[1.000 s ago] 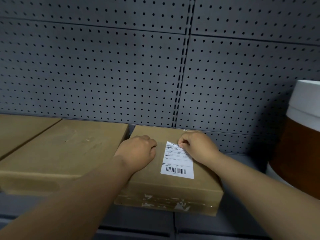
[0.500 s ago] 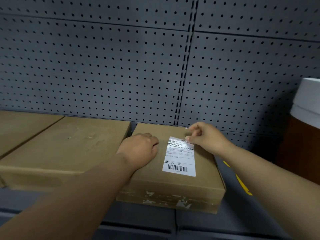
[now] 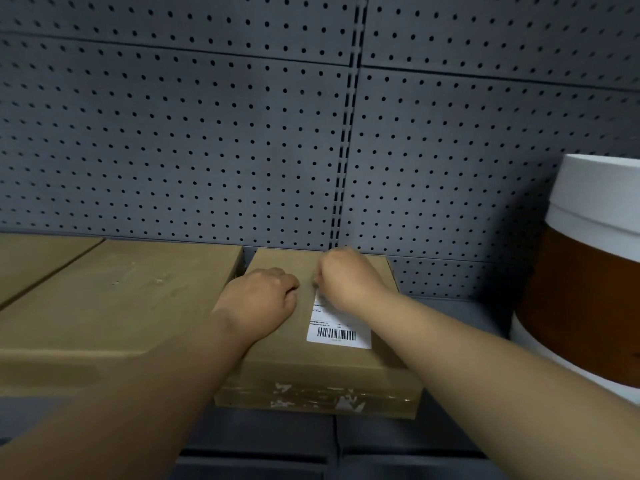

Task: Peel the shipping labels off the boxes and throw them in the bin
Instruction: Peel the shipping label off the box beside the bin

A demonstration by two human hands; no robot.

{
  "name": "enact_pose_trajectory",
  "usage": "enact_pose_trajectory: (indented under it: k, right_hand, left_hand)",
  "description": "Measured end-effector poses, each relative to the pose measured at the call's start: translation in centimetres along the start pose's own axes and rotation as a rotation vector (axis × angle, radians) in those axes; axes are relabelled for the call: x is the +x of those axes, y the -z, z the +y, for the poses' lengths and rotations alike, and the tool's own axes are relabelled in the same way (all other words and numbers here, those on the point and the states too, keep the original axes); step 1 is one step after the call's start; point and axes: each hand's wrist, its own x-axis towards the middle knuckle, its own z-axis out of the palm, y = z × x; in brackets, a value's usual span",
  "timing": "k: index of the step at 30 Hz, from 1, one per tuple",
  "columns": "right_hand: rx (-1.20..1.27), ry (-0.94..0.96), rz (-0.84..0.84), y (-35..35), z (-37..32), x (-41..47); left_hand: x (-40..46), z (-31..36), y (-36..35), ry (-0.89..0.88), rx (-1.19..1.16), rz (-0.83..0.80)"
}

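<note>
- The left hand [image 3: 258,303] is resting on the small box [image 3: 346,368], fingers curled under into a loose fist, holding nothing, knuckles lying on the top face near its left edge.
- The right hand [image 3: 349,278] is sitting over the far end of the label [image 3: 337,332], fingers bunched and curled down at the label's top left corner; it is blurred, and I cannot tell whether the fingertips are actually pinching the paper or just touching it.
- The label is lying flat on the box top, white, barcode at its near end in plain sight, the upper part hidden under the right wrist and forearm.
- The small box is sitting on the grey shelf [image 3: 467,313], its near side showing torn tape scraps [image 3: 322,400] along the front face.
- Just to its left a larger flat box [image 3: 114,299] is lying alongside, a narrow gap between them, with another box [image 3: 34,258] beyond at the left edge.
- On the right, well apart from the small box, a round tub [image 3: 585,289] is standing, white with a brown band.
- Behind it all the grey pegboard [image 3: 207,133] is filling the back.
</note>
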Motion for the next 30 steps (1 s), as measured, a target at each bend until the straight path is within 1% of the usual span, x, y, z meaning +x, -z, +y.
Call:
enact_pose_trajectory:
  k: [1,2,3,5,6,7,8,9,10,13,15,17,19,21,24,27,30]
  right_hand:
    - [-0.011,0.023,-0.038,-0.1,0.2,-0.4]
    - [-0.028,-0.007,-0.065,0.5,1.2,-0.8]
    - [-0.076,-0.082,-0.055,1.5,2.9,-1.0]
    - [-0.180,-0.277,0.099,4.7,7.4,-1.1]
    - [-0.174,-0.359,0.193,6.4,9.4,-1.3]
    - [-0.113,-0.412,0.277,7.7,10.6,-1.5]
    - [-0.024,-0.423,0.361,8.4,11.0,-1.5]
    - [0.044,-0.391,0.426,8.8,10.7,-1.5]
    - [0.088,-0.346,0.456,8.9,10.1,-1.4]
    - [0.162,-0.221,0.440,8.6,7.8,-1.8]
    - [0.237,-0.189,0.443,8.5,6.8,-2.3]
    - [0.302,-0.167,0.452,8.4,6.0,-2.6]
    - [0.373,-0.153,0.445,8.2,5.3,-2.7]
    - [0.478,-0.151,0.454,8.3,4.6,-2.8]
    - [0.670,-0.125,0.464,8.1,3.6,-2.9]
    - [0.843,-0.095,0.460,7.9,2.6,-2.9]
    - [0.969,-0.126,0.425,7.3,2.6,-2.9]
  left_hand:
    - [0.0,-0.1,0.0,0.001,-0.002,0.000]
    - [0.0,-0.1,0.0,0.000,0.000,-0.002]
    - [-0.1,-0.1,0.0,-0.002,0.004,-0.008]
    - [-0.1,-0.1,0.0,-0.012,0.005,-0.007]
    - [-0.1,-0.1,0.0,-0.012,0.005,-0.004]
    - [-0.1,0.0,0.0,-0.010,0.008,-0.004]
    - [-0.1,0.1,0.1,-0.008,0.010,-0.003]
    - [0.0,0.1,0.1,-0.008,0.011,-0.001]
    - [-0.1,0.1,0.1,-0.009,0.010,0.000]
    - [0.0,0.1,0.3,0.002,-0.022,-0.012]
    - [0.1,0.1,0.5,0.043,-0.079,-0.051]
    - [0.5,0.3,1.3,0.145,-0.203,-0.118]
    - [0.6,0.7,2.3,0.266,-0.470,-0.139]
    - [0.6,1.6,3.4,0.267,-0.715,-0.075]
    - [1.1,3.4,4.8,0.191,-0.895,0.018]
    - [1.9,4.4,5.5,0.170,-0.972,0.069]
    - [2.5,4.3,5.7,0.169,-0.966,0.185]
